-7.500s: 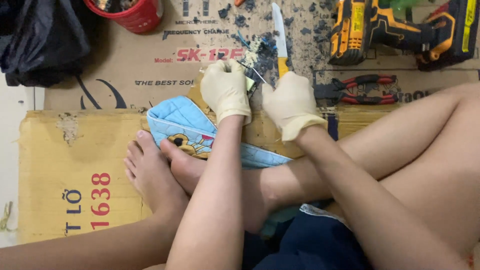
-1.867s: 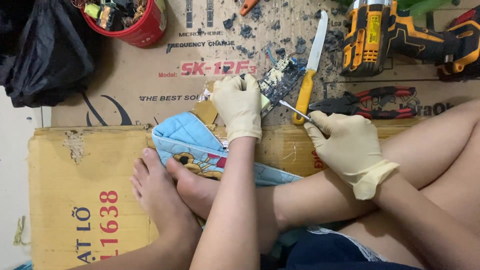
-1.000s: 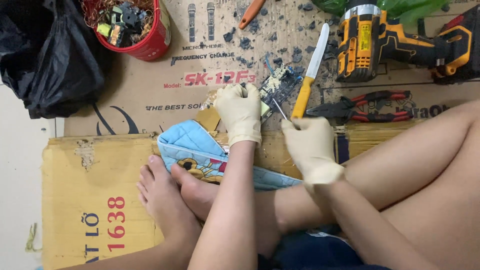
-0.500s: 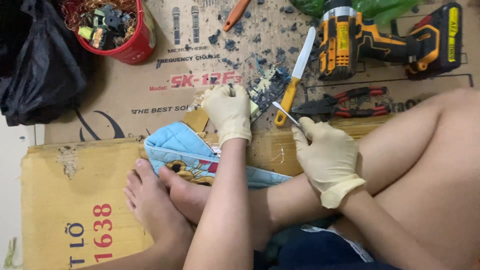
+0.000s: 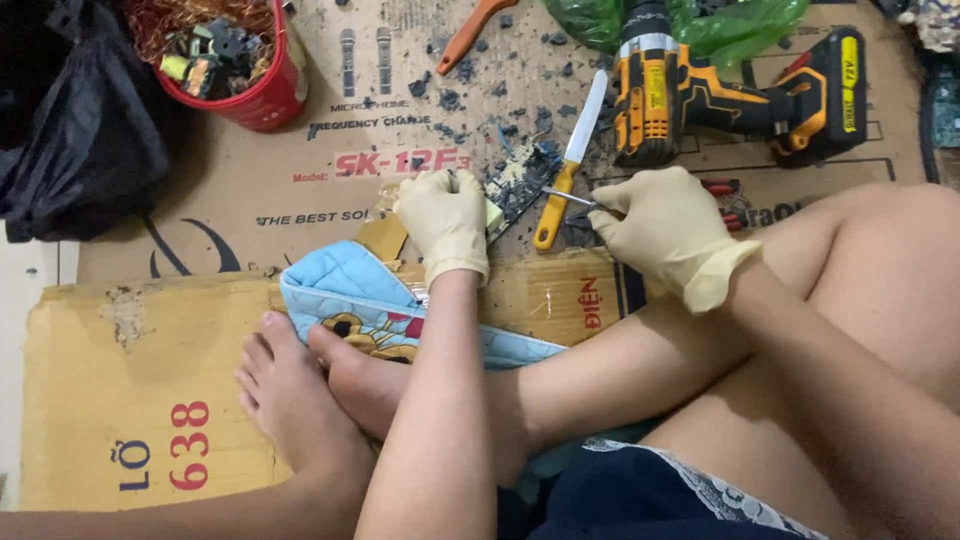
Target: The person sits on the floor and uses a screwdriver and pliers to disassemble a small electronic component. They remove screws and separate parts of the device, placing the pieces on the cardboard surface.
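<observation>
I sit cross-legged on flattened cardboard (image 5: 140, 400), both hands in cream latex gloves. My left hand (image 5: 443, 218) presses down on a small dark circuit board (image 5: 520, 180) with a pale block beside it. My right hand (image 5: 668, 228) grips a thin metal tool (image 5: 566, 197), a small screwdriver or pick, its tip pointing left toward the board. A knife with a yellow handle (image 5: 567, 170) lies between my hands, its blade pointing away from me.
A yellow-and-black cordless drill (image 5: 730, 95) lies at the back right, red-handled pliers (image 5: 725, 190) behind my right hand. A red bucket (image 5: 262, 88) of parts stands back left beside a black bag (image 5: 70, 140). A blue cushion (image 5: 360, 310) lies under my feet. Dark debris litters the cardboard.
My right hand lifted from beside the board and moved right and up, bringing the thin tool level with the knife handle. My left hand stayed on the board. The view shifted slightly.
</observation>
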